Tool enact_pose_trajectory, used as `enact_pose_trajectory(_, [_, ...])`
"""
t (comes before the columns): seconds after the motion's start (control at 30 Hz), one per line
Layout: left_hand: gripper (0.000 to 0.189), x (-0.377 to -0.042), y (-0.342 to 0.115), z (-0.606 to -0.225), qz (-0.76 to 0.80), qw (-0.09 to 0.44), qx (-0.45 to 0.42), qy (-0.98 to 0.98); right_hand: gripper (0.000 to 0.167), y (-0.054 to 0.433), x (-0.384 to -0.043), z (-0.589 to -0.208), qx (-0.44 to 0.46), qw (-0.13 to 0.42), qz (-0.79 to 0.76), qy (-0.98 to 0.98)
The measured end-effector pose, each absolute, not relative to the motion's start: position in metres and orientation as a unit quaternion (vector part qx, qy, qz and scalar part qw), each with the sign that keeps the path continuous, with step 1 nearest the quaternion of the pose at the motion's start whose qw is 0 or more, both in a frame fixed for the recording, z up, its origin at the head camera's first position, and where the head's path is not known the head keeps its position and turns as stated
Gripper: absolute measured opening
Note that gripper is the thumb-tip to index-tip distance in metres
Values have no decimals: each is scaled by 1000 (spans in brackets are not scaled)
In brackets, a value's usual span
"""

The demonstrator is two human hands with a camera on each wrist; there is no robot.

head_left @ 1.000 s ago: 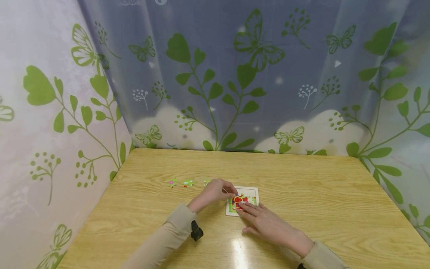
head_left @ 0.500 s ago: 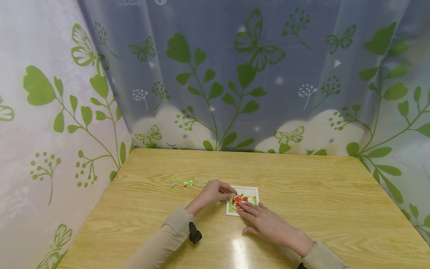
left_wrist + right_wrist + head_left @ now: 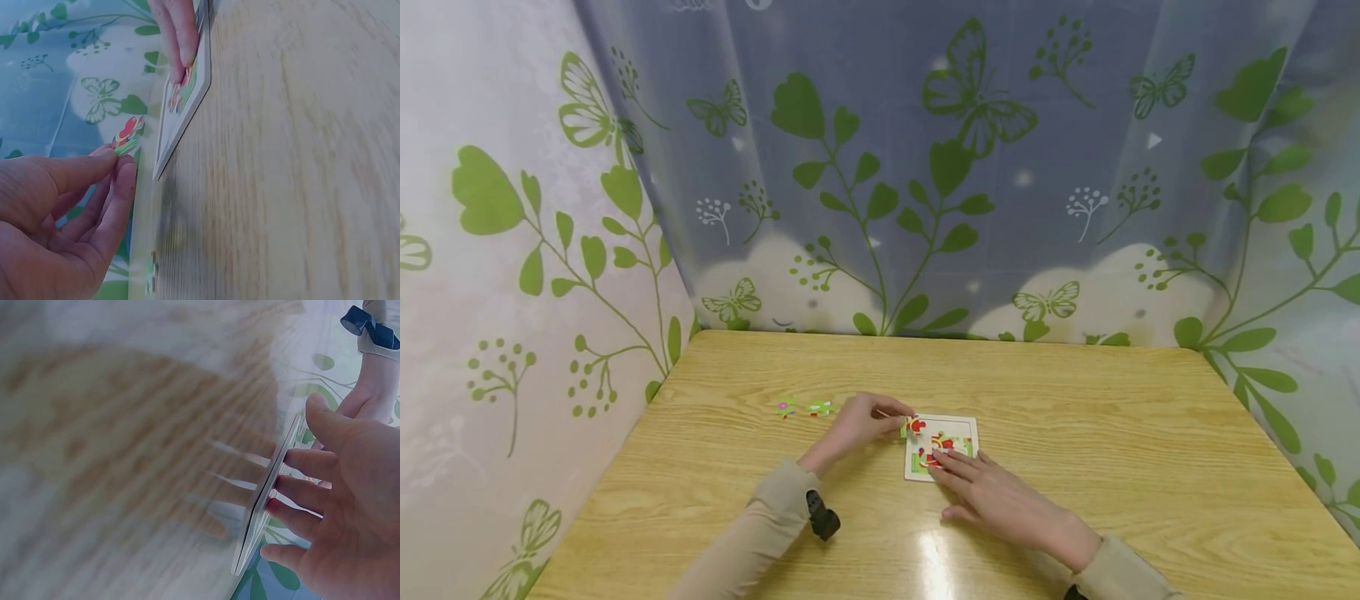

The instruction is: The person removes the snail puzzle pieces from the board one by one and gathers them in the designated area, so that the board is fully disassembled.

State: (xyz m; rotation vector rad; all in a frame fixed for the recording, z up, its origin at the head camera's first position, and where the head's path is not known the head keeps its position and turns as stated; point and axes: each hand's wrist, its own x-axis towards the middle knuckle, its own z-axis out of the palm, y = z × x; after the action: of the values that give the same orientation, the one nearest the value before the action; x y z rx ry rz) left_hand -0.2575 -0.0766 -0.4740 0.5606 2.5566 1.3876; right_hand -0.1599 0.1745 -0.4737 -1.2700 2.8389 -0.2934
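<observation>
Between thumb and fingertips, my left hand (image 3: 856, 423) pinches a red, yellow and green jigsaw piece (image 3: 916, 426). The left wrist view shows this jigsaw piece (image 3: 129, 132) raised beside the puzzle board, which lies flat. In the head view it overlaps the upper left corner of the white-framed puzzle board (image 3: 951, 422). My right hand (image 3: 1000, 498) rests its extended fingers on the board's lower right part, over red and green pieces (image 3: 941, 442) set in it. Those fingers hide part of the picture.
Two loose jigsaw pieces, one with a pink spot (image 3: 784, 407) and one green and white (image 3: 819, 408), lie left of the board on the wooden table (image 3: 1120, 450). A patterned curtain (image 3: 880, 167) hangs behind the table's far edge.
My left hand has drawn the red and green jigsaw piece away from the other pieces, up and left to the board's corner. It now covers a loose piece seen earlier. My right hand stays put.
</observation>
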Motion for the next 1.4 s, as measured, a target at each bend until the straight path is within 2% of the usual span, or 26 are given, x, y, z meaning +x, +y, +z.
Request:
enact_pose_trajectory(0.47, [16, -255, -110, -477, 522, 61, 159, 836, 60, 175, -160, -473, -409, 14, -106, 906])
enact_pose_trajectory(0.8, [21, -250, -147, -481, 544, 65, 118, 828, 59, 176, -160, -475, -417, -3, -105, 903])
enact_pose_trajectory(1.0, [17, -246, -169, -480, 548, 52, 93, 830, 59, 177, -160, -477, -422, -11, -105, 900])
enact_pose_trajectory(1.4, [23, -237, -223, -475, 525, 45, 50, 848, 57, 176, -159, -474, -420, -4, -113, 900])
